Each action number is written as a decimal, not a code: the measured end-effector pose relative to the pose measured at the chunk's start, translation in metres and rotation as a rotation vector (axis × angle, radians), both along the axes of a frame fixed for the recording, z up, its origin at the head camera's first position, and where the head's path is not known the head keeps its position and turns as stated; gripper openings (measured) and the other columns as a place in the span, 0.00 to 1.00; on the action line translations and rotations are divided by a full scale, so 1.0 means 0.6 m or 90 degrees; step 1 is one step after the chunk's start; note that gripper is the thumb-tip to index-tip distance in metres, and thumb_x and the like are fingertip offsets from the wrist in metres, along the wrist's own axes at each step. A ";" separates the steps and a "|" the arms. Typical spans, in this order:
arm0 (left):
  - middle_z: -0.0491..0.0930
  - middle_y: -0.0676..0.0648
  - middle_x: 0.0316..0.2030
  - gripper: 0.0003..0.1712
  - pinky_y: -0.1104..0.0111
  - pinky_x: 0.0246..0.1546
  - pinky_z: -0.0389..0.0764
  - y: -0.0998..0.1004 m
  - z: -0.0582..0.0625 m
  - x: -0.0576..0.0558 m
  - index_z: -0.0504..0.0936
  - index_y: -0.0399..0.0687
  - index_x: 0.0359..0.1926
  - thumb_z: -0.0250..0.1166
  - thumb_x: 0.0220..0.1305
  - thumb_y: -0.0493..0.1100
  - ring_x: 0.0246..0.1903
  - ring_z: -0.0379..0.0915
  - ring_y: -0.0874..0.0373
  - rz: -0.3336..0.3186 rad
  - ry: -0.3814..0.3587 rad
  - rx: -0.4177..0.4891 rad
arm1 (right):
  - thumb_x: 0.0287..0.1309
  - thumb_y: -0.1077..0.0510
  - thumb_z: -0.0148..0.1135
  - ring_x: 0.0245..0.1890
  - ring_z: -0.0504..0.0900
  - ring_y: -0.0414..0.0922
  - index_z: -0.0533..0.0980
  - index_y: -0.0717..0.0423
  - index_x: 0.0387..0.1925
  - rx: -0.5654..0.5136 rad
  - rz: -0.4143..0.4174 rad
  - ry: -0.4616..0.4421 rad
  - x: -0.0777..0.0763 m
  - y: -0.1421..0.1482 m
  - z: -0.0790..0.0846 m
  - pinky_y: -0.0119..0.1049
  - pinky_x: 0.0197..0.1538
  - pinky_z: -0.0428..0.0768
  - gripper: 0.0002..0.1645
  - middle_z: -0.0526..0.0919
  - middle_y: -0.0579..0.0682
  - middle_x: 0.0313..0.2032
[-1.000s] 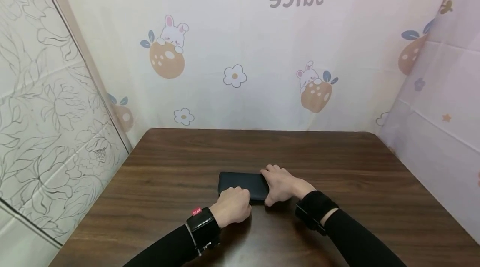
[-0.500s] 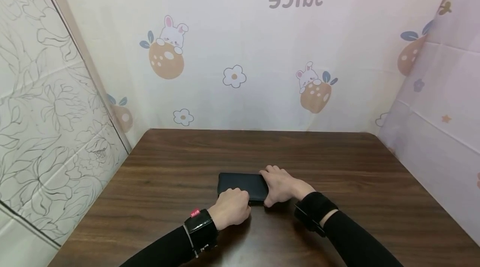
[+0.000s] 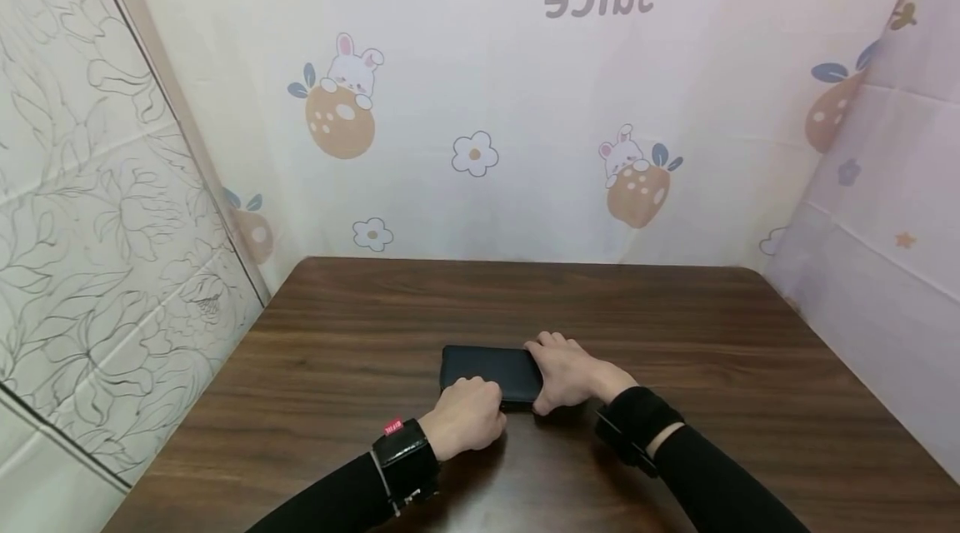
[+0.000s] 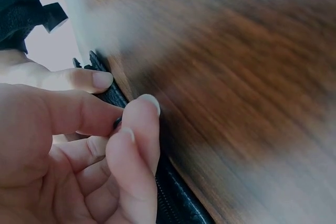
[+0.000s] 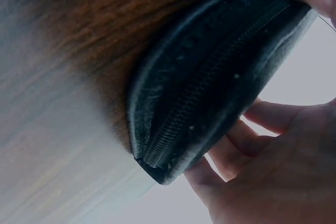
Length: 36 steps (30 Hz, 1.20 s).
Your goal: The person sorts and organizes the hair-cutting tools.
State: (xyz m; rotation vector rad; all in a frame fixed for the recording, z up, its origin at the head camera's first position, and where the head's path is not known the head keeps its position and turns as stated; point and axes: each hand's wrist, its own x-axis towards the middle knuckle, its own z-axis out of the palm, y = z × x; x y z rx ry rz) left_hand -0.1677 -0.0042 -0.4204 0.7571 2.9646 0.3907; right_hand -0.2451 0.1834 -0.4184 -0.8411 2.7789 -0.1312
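Note:
A black zip-around wallet (image 3: 483,362) lies flat on the brown wooden table, its long side facing me. At its near edge my left hand (image 3: 467,415) has thumb and fingers pinched together on a small dark zipper pull (image 4: 117,123), mostly hidden by the fingertips. Around the wallet's right end, my right hand (image 3: 566,373) grips it, thumb at the near edge and fingers on the far side. In the right wrist view the zipper (image 5: 181,111) runs round the wallet's end as a line of meshed teeth.
The wooden table (image 3: 360,300) reaches back to a pale curtain (image 3: 420,83) printed with rabbits and fruit. A white panel with line-drawn flowers (image 3: 112,225) borders the left, and another pale cloth (image 3: 885,291) the right. Black bands circle both wrists.
Both hands and the wallet keep their places on the table. Only the head view has shifted slightly.

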 end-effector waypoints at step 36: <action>0.56 0.57 0.09 0.20 0.75 0.06 0.56 -0.021 -0.002 0.005 0.65 0.52 0.11 0.59 0.55 0.41 0.07 0.54 0.65 -0.002 0.025 0.004 | 0.32 0.40 0.70 0.49 0.63 0.48 0.60 0.58 0.62 -0.008 0.002 -0.012 0.005 -0.002 0.007 0.47 0.53 0.64 0.55 0.66 0.52 0.53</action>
